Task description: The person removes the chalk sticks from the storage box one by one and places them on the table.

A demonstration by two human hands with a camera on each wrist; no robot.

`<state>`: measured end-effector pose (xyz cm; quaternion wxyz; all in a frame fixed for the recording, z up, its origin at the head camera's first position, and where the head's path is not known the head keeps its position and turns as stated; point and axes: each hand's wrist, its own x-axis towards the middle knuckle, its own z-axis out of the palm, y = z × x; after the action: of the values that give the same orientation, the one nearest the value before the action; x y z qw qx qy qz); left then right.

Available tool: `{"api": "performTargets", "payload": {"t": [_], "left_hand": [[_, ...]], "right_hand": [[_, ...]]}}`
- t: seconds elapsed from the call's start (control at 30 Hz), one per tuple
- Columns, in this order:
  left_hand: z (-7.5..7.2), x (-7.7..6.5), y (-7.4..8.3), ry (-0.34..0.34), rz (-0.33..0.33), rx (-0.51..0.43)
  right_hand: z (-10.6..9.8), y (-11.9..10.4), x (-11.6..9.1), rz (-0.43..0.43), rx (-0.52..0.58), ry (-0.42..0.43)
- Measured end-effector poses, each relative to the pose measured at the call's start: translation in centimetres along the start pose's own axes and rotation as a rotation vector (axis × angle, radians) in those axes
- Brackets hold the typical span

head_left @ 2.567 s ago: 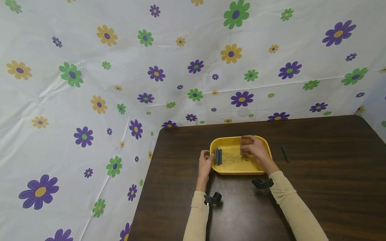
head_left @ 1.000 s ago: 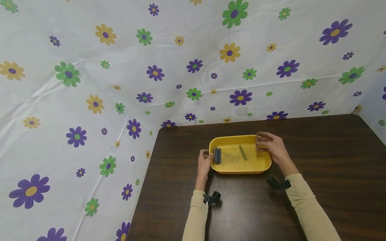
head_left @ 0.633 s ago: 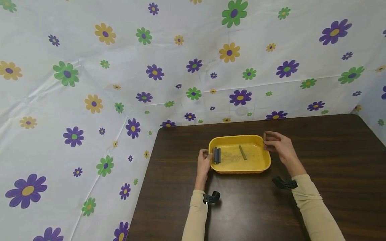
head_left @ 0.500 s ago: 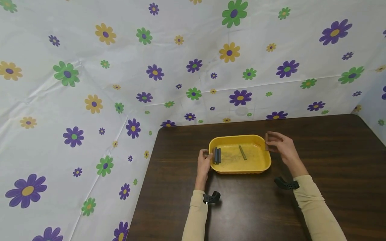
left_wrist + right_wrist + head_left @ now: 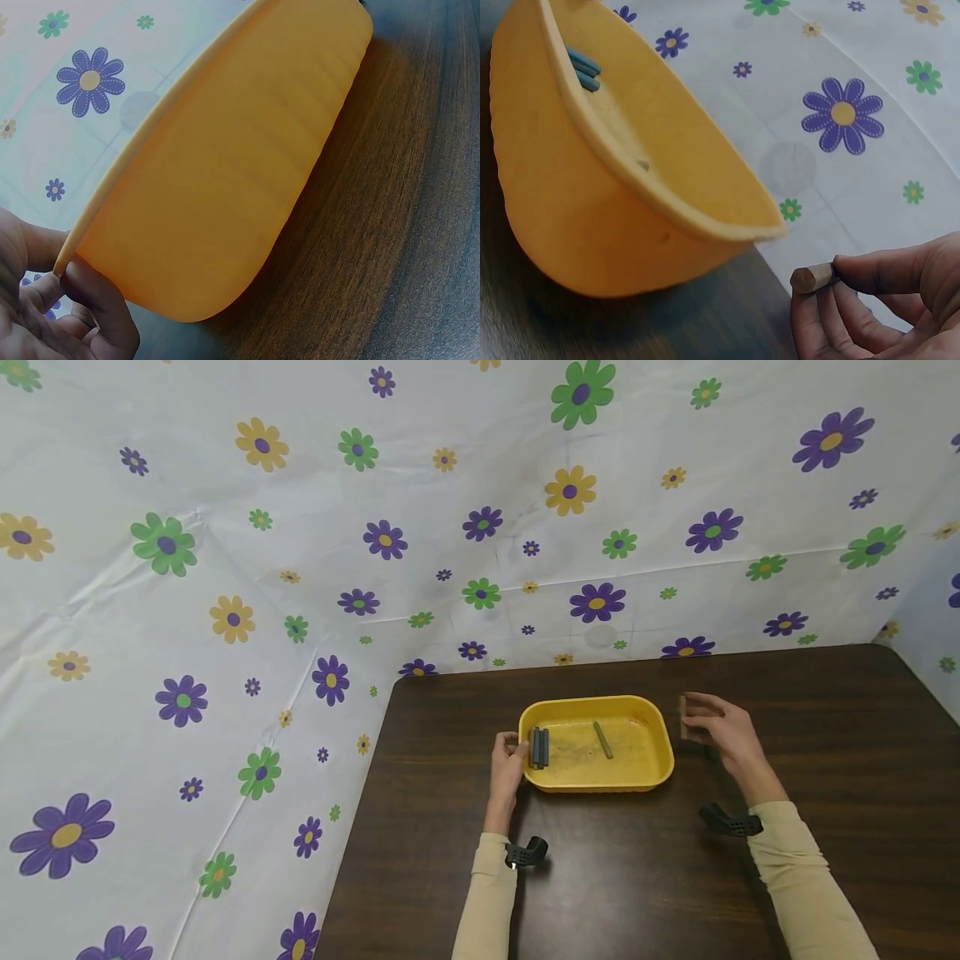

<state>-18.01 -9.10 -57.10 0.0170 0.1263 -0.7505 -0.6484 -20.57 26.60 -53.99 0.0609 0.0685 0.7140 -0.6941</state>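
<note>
Right hand [image 5: 733, 737] pinches the brown stick [image 5: 812, 278], now past the tray's [image 5: 600, 786] right edge; removed, I judge. Left hand [image 5: 507, 768] grips tray.

The right hand [image 5: 724, 727] has carried the brown stick [image 5: 814, 278] rightward out past the yellow tray [image 5: 573, 762].

I face a dark, wood-grained bench [image 5: 600, 885] with rounded far corners; behind it and along my left spreads a creased white backdrop [image 5: 315, 518] printed with purple, green and yellow flowers [image 5: 597, 602].
</note>
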Motion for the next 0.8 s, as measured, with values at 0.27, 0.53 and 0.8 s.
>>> {"api": "performTargets", "payload": {"t": [0.27, 0.53, 0.8], "left_hand": [[0.0, 0.0, 0.0, -0.002, 0.000, -0.007], [-0.1, -0.2, 0.0, -0.016, -0.013, -0.037], [-0.1, -0.2, -0.2, -0.010, -0.004, -0.026]], "right_hand": [[-1.4, 0.6, -0.1, 0.008, -0.002, 0.014], [-2.5, 1.5, -0.1, 0.024, -0.076, 0.050], [-3.5, 2.5, -0.1, 0.059, -0.076, 0.058]]}}
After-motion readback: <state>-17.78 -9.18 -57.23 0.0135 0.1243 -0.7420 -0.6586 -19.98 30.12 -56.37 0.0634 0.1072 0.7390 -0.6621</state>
